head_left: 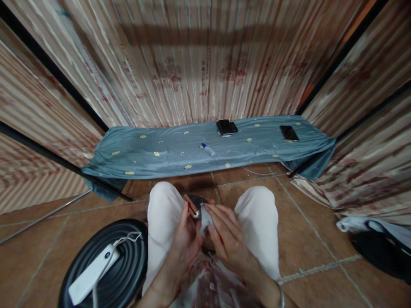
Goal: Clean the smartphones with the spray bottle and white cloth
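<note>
My left hand (188, 239) grips a small brown and dark flat object (191, 206) between my knees, with a shiny bit at its lower end. I cannot make out its kind. My right hand (226, 231) pinches a light grey cloth (206, 219) against the object's right side. The hands are close together, and the fingers partly hide both things. Beyond my knees, a clear bottle with a blue cap (209, 150) lies on a low surface under a blue-green patterned cloth (167, 145).
Flat black items (226, 127) lie stacked at the back of the covered surface, and a dark phone-like slab (289, 133) lies to the right. A white power bank (93, 273) with a cable rests on a round black stool (131, 256) at my left. Dark poles and striped curtains (205, 64) surround the place.
</note>
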Demonstrator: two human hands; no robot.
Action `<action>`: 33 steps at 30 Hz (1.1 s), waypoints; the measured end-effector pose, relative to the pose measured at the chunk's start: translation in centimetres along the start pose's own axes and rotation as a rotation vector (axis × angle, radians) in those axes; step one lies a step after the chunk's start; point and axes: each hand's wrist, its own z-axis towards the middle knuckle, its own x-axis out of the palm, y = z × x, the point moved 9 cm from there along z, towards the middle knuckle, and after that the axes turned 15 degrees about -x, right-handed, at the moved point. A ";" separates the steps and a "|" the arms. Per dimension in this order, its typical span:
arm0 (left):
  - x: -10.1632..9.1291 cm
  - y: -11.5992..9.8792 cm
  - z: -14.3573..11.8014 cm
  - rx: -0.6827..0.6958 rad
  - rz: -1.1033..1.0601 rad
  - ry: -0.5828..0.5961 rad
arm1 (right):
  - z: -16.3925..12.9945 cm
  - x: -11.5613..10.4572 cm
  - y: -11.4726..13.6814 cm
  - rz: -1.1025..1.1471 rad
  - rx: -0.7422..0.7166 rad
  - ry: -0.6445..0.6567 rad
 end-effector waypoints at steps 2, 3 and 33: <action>-0.1 0.2 0.0 -0.056 0.001 -0.006 | -0.1 0.2 -0.1 0.045 0.040 0.030; -0.2 0.2 -0.1 -0.069 -0.004 -0.006 | -0.2 0.3 0.0 0.063 0.053 0.047; -0.9 1.5 -0.6 -0.055 -0.045 -0.087 | -0.6 3.7 -3.5 0.122 0.227 0.147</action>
